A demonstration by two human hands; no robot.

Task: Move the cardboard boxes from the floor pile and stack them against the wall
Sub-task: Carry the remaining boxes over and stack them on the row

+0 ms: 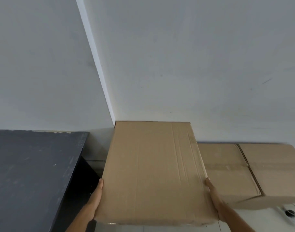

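Note:
A plain brown cardboard box (153,171) is held up in front of me, its far edge close to the white wall (193,64) at the corner. My left hand (95,200) presses flat against the box's left side, fingers straight. My right hand (213,200) presses flat against its right side near the front corner. Lower and to the right, two more cardboard boxes (227,169) (277,171) sit side by side against the same wall.
A dark, scuffed table (31,173) fills the left, its edge close to my left hand. A narrow gap of pale floor (97,164) lies between table and box. A small black fitting (290,212) sits on the floor at the right.

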